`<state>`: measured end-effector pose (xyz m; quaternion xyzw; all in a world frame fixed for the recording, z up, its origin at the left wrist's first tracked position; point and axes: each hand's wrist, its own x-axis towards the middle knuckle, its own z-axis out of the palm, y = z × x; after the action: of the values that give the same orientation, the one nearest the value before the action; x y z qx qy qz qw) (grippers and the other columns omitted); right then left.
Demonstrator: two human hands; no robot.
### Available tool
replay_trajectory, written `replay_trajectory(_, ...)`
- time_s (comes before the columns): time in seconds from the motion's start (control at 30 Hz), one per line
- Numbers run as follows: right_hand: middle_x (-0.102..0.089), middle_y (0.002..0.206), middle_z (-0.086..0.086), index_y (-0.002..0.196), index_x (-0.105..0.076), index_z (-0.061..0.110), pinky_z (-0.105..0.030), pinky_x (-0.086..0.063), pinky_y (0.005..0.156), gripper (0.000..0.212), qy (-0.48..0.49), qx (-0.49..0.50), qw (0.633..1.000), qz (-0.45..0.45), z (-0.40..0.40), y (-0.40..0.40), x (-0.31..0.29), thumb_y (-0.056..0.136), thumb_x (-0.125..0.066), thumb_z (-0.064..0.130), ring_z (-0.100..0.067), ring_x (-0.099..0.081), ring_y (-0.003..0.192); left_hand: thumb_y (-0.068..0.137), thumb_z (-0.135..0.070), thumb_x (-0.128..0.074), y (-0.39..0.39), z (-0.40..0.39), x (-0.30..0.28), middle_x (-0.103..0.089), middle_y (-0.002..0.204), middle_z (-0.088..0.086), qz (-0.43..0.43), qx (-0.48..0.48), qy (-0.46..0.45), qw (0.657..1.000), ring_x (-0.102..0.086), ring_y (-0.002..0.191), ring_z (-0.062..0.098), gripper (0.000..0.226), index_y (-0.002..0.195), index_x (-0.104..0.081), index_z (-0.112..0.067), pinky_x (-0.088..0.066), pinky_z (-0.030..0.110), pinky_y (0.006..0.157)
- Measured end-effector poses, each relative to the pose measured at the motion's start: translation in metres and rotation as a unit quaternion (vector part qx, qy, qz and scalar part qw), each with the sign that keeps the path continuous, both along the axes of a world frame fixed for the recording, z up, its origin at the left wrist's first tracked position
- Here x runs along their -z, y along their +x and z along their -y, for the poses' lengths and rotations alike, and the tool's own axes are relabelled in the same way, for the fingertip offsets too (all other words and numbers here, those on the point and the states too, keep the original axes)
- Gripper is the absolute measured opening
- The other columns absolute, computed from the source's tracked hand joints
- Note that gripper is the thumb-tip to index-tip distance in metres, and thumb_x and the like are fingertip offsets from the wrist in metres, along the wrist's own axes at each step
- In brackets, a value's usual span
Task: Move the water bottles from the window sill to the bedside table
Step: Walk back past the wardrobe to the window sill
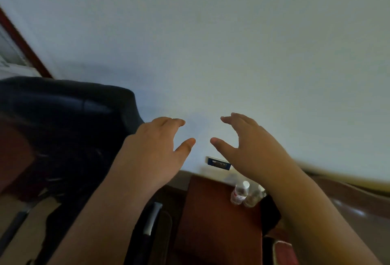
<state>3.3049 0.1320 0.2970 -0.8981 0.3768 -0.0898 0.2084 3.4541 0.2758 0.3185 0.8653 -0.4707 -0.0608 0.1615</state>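
Note:
Two clear plastic water bottles stand side by side on the reddish-brown bedside table (211, 212), near its back right corner. One bottle (239, 194) has a white cap and a red label; the second bottle (254, 197) is partly hidden behind my right forearm. My left hand (156, 148) and my right hand (251, 148) are both raised in front of the pale wall, above the table. Their fingers are spread and loosely curved toward each other, and neither holds anything.
A dark padded chair back (69, 116) fills the left side. A blue wall socket plate (218, 163) sits just above the table. A window with a red-brown frame (23, 42) is at the far left. A dark object (271, 214) lies at the table's right edge.

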Motion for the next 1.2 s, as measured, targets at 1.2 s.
replay_trajectory(1.2, -0.032, 0.157, 0.011, 0.148, -0.035, 0.037, -0.039, -0.037, 0.113, 0.064, 0.009, -0.762, 0.647, -0.029, -0.468, 0.003, -0.007, 0.091, -0.053, 0.061, -0.011, -0.038, 0.139, 0.090, -0.068, -0.039, -0.309, -0.453, 0.008, -0.043, 0.144, -0.017, -0.011, -0.749, -0.017, 0.663, -0.043, 0.129, 0.009, 0.054, 0.138, -0.039, -0.046, -0.045, 0.042, 0.103)
